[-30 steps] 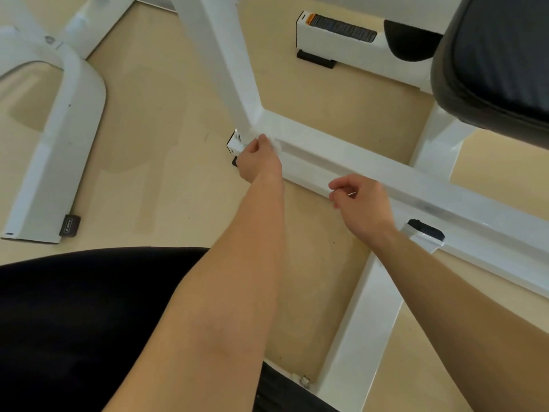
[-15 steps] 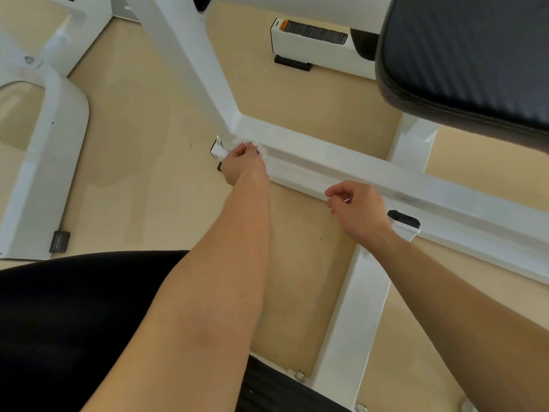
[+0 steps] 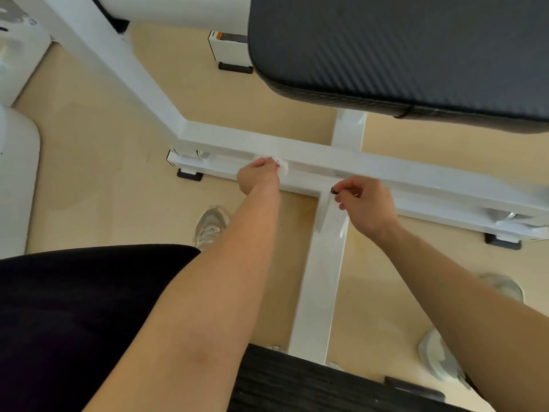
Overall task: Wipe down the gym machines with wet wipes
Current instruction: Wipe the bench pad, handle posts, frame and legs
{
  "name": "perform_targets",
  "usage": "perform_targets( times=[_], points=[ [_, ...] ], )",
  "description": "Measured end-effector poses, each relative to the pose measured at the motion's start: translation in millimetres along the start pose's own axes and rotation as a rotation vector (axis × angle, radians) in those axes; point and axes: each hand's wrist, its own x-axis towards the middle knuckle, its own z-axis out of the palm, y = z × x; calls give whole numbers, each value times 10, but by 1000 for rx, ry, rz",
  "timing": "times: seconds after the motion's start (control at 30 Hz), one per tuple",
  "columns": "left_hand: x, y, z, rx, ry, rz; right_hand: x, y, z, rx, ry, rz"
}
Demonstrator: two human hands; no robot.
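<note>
The gym machine has a white steel base frame with a low cross bar [image 3: 386, 169] running left to right near the floor. My left hand [image 3: 258, 177] grips a crumpled white wet wipe [image 3: 282, 166] and presses it on the front face of that bar, a little left of the T-joint. My right hand [image 3: 367, 205] hovers over the joint where a white leg bar [image 3: 319, 278] meets the cross bar. Its fingers are loosely curled and hold nothing I can see. A small black cap [image 3: 333, 190] shows at its fingertips.
A black padded seat [image 3: 401, 52] overhangs the bar at the upper right. A slanted white upright [image 3: 113, 69] rises from the bar's left corner. Another white machine base [image 3: 15, 173] lies at far left. My shoes [image 3: 209, 227] stand on the beige floor; a black ribbed footplate [image 3: 312, 385] is below.
My left hand has slid the wipe rightward along the cross bar, away from the left corner. The right hand stays near the joint. The view has shifted toward the seat.
</note>
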Motion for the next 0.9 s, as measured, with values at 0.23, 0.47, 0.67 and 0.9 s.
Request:
perform_targets(
  times=[0.23,0.47,0.67,0.9],
  points=[
    [-494,-273,300,30,-108,-73,-89,272,-255,47,65,54],
    [-288,-101,150,51,-24,-10,24,183,-193,43,42,23],
    [-339,-273,216,135,-116,54,92,128,19,41,12,12],
    [-529,-523,249,426,-302,229,43,165,-36,23,55,12]
  ],
)
